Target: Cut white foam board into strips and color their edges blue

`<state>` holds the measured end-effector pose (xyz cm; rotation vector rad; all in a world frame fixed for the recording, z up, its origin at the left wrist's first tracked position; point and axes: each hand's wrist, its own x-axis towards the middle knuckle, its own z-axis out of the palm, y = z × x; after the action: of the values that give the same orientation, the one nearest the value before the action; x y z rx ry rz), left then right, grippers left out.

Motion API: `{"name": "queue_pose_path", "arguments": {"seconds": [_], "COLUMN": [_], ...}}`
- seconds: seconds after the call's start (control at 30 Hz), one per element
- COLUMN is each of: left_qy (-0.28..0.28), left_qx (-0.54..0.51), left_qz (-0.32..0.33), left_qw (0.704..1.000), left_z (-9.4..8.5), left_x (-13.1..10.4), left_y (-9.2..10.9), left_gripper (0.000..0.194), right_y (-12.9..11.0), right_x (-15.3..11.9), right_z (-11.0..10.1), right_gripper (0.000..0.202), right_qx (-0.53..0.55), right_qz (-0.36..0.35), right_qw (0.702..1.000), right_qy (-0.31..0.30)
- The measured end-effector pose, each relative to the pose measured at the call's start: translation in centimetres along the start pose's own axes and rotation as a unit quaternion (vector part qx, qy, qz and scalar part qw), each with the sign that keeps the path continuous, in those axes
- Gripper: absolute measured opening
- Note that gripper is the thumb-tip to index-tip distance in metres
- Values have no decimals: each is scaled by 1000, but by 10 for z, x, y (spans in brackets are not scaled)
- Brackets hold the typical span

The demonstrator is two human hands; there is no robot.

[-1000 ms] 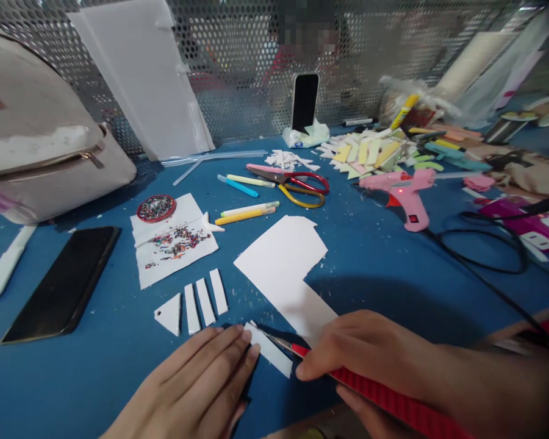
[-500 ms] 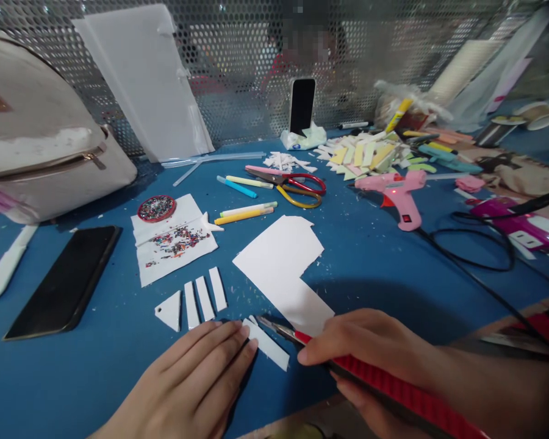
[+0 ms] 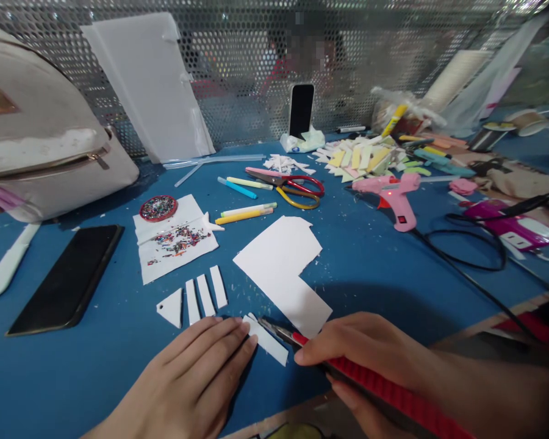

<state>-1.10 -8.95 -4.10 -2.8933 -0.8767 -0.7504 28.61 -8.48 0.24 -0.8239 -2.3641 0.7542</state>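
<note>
My left hand (image 3: 196, 375) lies flat on the table, fingers stretched out, its fingertips pressing the end of a white strip (image 3: 269, 343). In my right hand (image 3: 366, 356) is a red-handled utility knife (image 3: 379, 381), its blade lying along the strip's upper edge, where a thin sliver stands beside it. Just above my left fingers are several narrow white strips (image 3: 205, 294) and a white triangle (image 3: 171, 308) with a small hole. A larger white foam-like sheet (image 3: 281, 262) with cut edges rests beyond the blade.
Behind lie scissors (image 3: 297, 186), markers (image 3: 244, 213) and a pink glue gun (image 3: 393, 195) with a trailing cable. A paper with coloured bits (image 3: 178, 244) and a black phone (image 3: 66, 280) are at left, near a backpack (image 3: 50, 140). Scraps (image 3: 361, 155) are heaped at the back.
The view has shifted slightly. Both hands stay almost in place, with the knife blade still at the strip's upper edge.
</note>
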Motion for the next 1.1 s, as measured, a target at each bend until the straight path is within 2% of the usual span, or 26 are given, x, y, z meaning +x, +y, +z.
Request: {"name": "queue_pose_path", "arguments": {"seconds": [0.17, 0.33, 0.67, 0.83, 1.1], "left_qy": [2, -6, 5, 0, 3], "left_qx": [5, 11, 4, 8, 8], "left_qz": [4, 9, -2, -7, -8], "left_qw": [1000, 1000, 1000, 1000, 1000], "left_z": [0, 0, 1, 0, -2], "left_x": [1, 2, 3, 2, 6], "left_y": [-1, -1, 0, 1, 1], "left_gripper": [41, 41, 39, 42, 41], "right_y": [15, 22, 14, 4, 6], "right_x": [6, 12, 3, -3, -9], "right_z": [8, 15, 11, 2, -3], "right_gripper": [42, 38, 37, 33, 26], "right_qx": [53, 63, 34, -28, -39], "right_qz": [-49, -54, -54, -29, -42], "right_qw": [997, 996, 998, 998, 995], "right_qy": [-25, -29, -22, -50, -78]}}
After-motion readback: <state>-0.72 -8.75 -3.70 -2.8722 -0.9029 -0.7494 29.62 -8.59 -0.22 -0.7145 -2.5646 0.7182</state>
